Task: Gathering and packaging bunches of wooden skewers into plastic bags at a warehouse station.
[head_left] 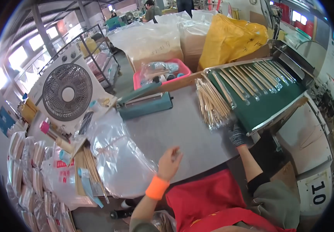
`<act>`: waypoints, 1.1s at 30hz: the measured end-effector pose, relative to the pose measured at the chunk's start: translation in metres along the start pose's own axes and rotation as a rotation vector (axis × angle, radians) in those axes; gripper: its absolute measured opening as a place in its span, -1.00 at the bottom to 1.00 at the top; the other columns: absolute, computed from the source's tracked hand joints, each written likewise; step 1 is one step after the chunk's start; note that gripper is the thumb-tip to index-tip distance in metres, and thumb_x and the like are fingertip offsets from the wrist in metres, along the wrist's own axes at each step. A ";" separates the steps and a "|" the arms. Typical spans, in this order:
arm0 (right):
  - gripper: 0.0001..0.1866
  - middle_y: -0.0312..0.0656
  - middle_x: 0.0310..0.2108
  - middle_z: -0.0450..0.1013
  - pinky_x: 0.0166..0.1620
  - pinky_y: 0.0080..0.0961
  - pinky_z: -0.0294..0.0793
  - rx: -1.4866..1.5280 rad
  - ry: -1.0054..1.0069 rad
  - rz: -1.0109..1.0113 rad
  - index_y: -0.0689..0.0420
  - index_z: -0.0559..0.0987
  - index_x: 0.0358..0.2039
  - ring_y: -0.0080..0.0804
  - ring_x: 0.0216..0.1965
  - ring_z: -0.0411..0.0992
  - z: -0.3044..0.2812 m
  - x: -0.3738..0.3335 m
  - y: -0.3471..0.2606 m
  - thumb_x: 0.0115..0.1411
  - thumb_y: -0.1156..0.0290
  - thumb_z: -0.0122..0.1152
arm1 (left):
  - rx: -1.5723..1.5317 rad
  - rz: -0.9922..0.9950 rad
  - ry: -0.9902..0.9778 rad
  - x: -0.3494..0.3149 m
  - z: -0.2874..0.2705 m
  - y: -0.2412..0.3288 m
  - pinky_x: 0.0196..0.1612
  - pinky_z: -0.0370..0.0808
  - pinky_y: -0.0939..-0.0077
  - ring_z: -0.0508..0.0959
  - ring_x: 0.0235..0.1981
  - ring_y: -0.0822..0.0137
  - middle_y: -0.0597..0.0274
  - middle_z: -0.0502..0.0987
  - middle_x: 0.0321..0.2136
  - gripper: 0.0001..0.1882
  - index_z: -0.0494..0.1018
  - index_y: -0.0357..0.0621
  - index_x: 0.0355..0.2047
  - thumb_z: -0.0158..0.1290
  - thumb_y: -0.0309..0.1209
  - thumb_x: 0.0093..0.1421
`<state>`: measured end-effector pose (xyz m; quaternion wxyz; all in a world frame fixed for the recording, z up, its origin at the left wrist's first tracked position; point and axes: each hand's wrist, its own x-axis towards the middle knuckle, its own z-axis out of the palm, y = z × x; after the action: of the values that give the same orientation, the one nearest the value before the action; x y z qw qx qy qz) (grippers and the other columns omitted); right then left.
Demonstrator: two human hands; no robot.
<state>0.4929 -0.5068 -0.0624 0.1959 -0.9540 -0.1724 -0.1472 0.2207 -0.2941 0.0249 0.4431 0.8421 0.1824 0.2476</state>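
Note:
My left hand (170, 159), with an orange wristband, hovers over the near part of the grey tabletop (186, 135). Its fingers are curled together; whether something small is in them does not show. In a dark knit glove, my right hand (238, 136) is at the belt's near left corner, beside the lower end of a pile of wrapped chopsticks (212, 103). Its fingers are blurred and partly hidden. More wrapped chopsticks (254, 79) lie in a row on the green conveyor belt (267, 104) at the right.
A teal bag sealer (145, 107) stands at the table's back left. Clear plastic bags (118, 158) are stacked on the left, near a fan (67, 92). Behind the table are a pink basket (138, 77) and a yellow sack (228, 40). Packed bundles (25, 174) are piled far left.

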 end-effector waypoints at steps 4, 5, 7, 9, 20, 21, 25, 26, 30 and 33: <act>-0.52 0.11 -0.03 0.35 0.03 -0.34 0.35 0.271 -0.066 -0.391 0.22 0.28 0.10 0.00 -0.01 0.33 -0.002 -0.021 0.002 0.18 0.33 -0.06 | 0.204 0.143 -0.012 0.120 0.035 -0.047 -0.09 0.44 0.36 0.39 0.01 0.14 -0.01 0.38 -0.02 -0.45 0.30 -0.22 0.03 0.13 -0.20 0.09; -0.52 0.09 0.04 0.30 0.07 -0.35 0.31 0.264 -0.082 -0.429 0.21 0.28 0.11 -0.08 0.04 0.31 0.001 -0.029 0.015 0.19 0.32 -0.04 | 0.257 0.192 -0.003 0.149 0.045 -0.055 -0.02 0.38 0.34 0.35 0.05 0.11 -0.03 0.36 0.00 -0.40 0.27 -0.25 0.05 0.10 -0.13 0.10; -0.51 0.07 0.11 0.25 0.12 -0.36 0.26 0.259 -0.098 -0.469 0.21 0.27 0.12 -0.16 0.09 0.29 0.011 -0.021 0.029 0.20 0.31 -0.02 | 0.312 0.242 0.008 0.195 0.061 -0.068 0.05 0.33 0.31 0.31 0.09 0.08 -0.06 0.34 0.02 -0.34 0.24 -0.28 0.08 0.07 -0.06 0.11; -0.49 0.08 0.13 0.21 0.13 -0.38 0.24 0.012 0.137 -0.615 0.20 0.27 0.13 -0.12 0.10 0.27 0.006 0.000 0.028 0.21 0.25 -0.01 | 0.266 0.173 0.032 0.231 0.085 -0.076 0.11 0.23 0.19 0.31 0.07 -0.03 -0.14 0.32 0.04 -0.24 0.24 -0.33 0.07 0.02 0.09 0.09; -0.30 0.19 -0.02 0.33 0.10 -0.25 0.26 0.520 -0.212 -0.117 0.31 0.28 0.08 0.04 0.03 0.31 0.012 0.039 -0.080 0.07 0.03 0.11 | -0.368 0.095 0.126 0.173 0.158 -0.021 0.10 0.26 0.29 0.34 0.06 -0.04 -0.21 0.29 0.03 -0.12 0.00 -0.33 0.20 0.20 -0.25 -0.03; -0.30 0.19 -0.02 0.33 0.10 -0.25 0.26 0.522 -0.217 -0.120 0.31 0.28 0.08 0.04 0.03 0.31 0.011 0.016 -0.081 0.07 0.03 0.11 | -0.467 0.092 0.140 0.149 0.145 -0.014 0.08 0.29 0.32 0.37 0.03 0.00 -0.17 0.31 0.01 -0.18 0.03 -0.36 0.17 0.19 -0.35 -0.03; -0.31 0.13 0.03 0.31 0.12 -0.25 0.26 0.492 -0.196 -0.403 0.28 0.30 0.07 -0.01 0.05 0.30 -0.019 -0.044 -0.108 0.05 0.04 0.13 | -0.499 -0.055 0.349 0.064 0.107 -0.018 0.15 0.19 0.33 0.27 0.11 0.04 -0.18 0.22 0.07 -0.20 0.01 -0.43 0.18 0.15 -0.37 0.01; -0.30 0.11 0.04 0.31 0.12 -0.26 0.26 0.520 -0.259 -0.436 0.26 0.31 0.08 -0.03 0.06 0.30 -0.027 -0.053 -0.114 0.04 0.04 0.14 | -0.386 -0.140 0.408 0.051 0.097 -0.021 0.20 0.12 0.32 0.19 0.16 0.01 -0.21 0.15 0.12 -0.17 -0.01 -0.43 0.19 0.15 -0.32 0.02; -0.36 0.02 -0.05 0.39 0.05 -0.27 0.31 0.411 -0.576 -0.285 0.19 0.43 -0.05 -0.09 0.01 0.33 -0.053 -0.014 -0.146 0.01 -0.05 0.16 | -0.228 -0.245 0.395 0.029 0.046 -0.048 0.26 -0.02 0.27 0.06 0.22 -0.06 -0.22 0.02 0.20 -0.13 -0.03 -0.40 0.21 0.16 -0.20 0.05; -0.42 0.00 -0.12 0.43 0.06 -0.27 0.29 0.329 -0.172 -0.345 0.16 0.48 -0.14 -0.12 -0.03 0.35 -0.043 0.034 -0.139 0.02 -0.09 0.11 | -0.100 -0.173 0.529 0.025 0.015 -0.061 0.22 0.06 0.27 0.13 0.19 -0.04 -0.21 0.08 0.16 -0.16 0.04 -0.39 0.18 0.16 -0.18 0.04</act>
<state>0.4608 -0.3955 0.0321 0.3053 -0.8748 -0.3703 -0.0668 0.2445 -0.2581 -0.0273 0.4406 0.7065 0.3504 0.4289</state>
